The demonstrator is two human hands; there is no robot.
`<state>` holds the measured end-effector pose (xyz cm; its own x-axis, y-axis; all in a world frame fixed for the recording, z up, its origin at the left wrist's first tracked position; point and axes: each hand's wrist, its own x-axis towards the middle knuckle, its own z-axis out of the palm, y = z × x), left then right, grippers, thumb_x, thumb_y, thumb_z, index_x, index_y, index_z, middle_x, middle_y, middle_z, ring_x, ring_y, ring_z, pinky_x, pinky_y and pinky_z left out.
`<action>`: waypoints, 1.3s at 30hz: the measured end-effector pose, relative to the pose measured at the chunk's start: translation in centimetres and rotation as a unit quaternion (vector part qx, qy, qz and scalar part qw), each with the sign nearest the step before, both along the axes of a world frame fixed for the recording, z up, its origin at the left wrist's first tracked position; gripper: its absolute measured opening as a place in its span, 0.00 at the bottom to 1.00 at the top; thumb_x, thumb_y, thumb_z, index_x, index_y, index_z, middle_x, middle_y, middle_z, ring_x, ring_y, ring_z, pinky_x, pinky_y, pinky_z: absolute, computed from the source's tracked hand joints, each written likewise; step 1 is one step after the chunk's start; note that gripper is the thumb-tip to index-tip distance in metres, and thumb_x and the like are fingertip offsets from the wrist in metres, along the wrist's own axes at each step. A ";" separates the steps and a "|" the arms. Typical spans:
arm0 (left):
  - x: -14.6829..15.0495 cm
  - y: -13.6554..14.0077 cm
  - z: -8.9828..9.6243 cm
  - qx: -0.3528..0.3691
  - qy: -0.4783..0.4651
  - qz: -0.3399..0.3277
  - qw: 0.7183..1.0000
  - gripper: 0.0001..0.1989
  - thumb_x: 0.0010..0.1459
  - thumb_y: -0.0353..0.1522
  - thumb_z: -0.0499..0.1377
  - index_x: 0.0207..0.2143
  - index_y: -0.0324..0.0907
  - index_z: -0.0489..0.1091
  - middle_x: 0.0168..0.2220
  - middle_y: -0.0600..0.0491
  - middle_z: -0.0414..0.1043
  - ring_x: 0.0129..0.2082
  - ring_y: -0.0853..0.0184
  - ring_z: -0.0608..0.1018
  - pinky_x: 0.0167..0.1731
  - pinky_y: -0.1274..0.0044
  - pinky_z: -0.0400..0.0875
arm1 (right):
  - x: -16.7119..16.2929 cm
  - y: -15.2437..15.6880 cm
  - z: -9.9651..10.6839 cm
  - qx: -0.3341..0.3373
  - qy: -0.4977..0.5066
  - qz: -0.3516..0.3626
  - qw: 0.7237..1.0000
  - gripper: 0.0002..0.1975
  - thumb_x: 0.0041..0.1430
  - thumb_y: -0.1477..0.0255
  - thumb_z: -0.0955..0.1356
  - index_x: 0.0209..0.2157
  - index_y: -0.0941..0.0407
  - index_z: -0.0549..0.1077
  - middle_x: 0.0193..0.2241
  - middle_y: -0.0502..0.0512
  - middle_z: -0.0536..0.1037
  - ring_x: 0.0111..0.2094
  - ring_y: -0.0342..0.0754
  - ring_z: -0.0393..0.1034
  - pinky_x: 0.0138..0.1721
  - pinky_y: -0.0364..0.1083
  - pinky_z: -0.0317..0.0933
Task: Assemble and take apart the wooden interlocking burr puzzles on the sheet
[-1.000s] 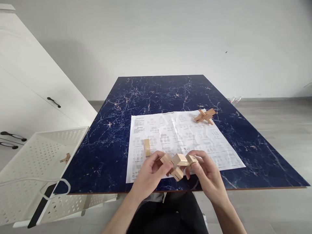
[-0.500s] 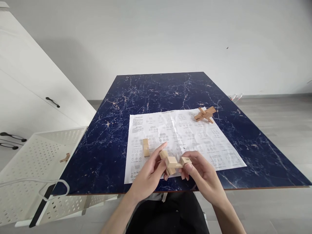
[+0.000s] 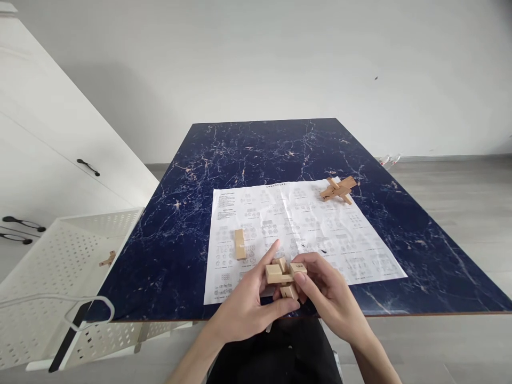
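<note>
Between both hands, over the near edge of the printed sheet (image 3: 308,200), are pale notched wooden puzzle pieces (image 3: 274,273) set crosswise against each other. My left hand (image 3: 250,298) is closed round them from the left, its thumb pressed along the lower piece and its index finger stretched forward. From the right, my right hand (image 3: 326,293) pinches the notched piece, thumb on its marked end. The fingers underneath are partly hidden. One loose pale wooden bar (image 3: 240,245) lies on the sheet, left of my hands.
An assembled brown wooden cross puzzle (image 3: 339,190) rests on the sheet's far right corner. The dark blue marbled table (image 3: 248,149) ends just in front of my lap. To the left stand a white perforated basket (image 3: 100,218) holding a small wooden piece (image 3: 107,259), and a white cable (image 3: 108,304).
My left thumb has shifted down onto the lower piece. The wooden pieces have turned and now sit closer together, with my hands nearer each other.
</note>
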<state>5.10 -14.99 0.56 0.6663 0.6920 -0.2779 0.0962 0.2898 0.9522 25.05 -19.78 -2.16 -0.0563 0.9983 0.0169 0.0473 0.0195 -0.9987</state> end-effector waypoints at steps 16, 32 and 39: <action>0.5 -0.3 0.0 0.034 0.013 0.034 0.999 0.38 0.62 0.38 0.72 0.70 0.51 0.62 0.43 0.52 0.80 0.36 0.63 0.82 0.42 0.69 0.80 | 0.7 -0.2 -0.2 0.041 -0.027 -0.041 0.998 0.11 0.75 0.59 0.68 0.45 0.52 0.75 0.30 0.50 0.76 0.26 0.45 0.68 0.28 0.44 0.64; 0.7 -0.1 0.1 0.120 0.041 0.026 0.992 0.32 0.58 0.35 0.73 0.62 0.50 0.67 0.44 0.54 0.81 0.42 0.60 0.84 0.49 0.66 0.79 | 0.4 0.1 0.3 0.009 -0.036 -0.049 0.998 0.13 0.73 0.57 0.70 0.43 0.53 0.75 0.26 0.48 0.74 0.25 0.44 0.67 0.26 0.43 0.63; 0.5 -0.3 0.1 0.162 0.042 0.023 0.986 0.32 0.58 0.34 0.74 0.62 0.52 0.68 0.48 0.53 0.82 0.44 0.59 0.84 0.51 0.65 0.77 | 0.7 0.3 0.5 -0.015 -0.025 -0.036 0.999 0.15 0.72 0.55 0.70 0.40 0.53 0.74 0.21 0.46 0.71 0.21 0.44 0.65 0.24 0.44 0.60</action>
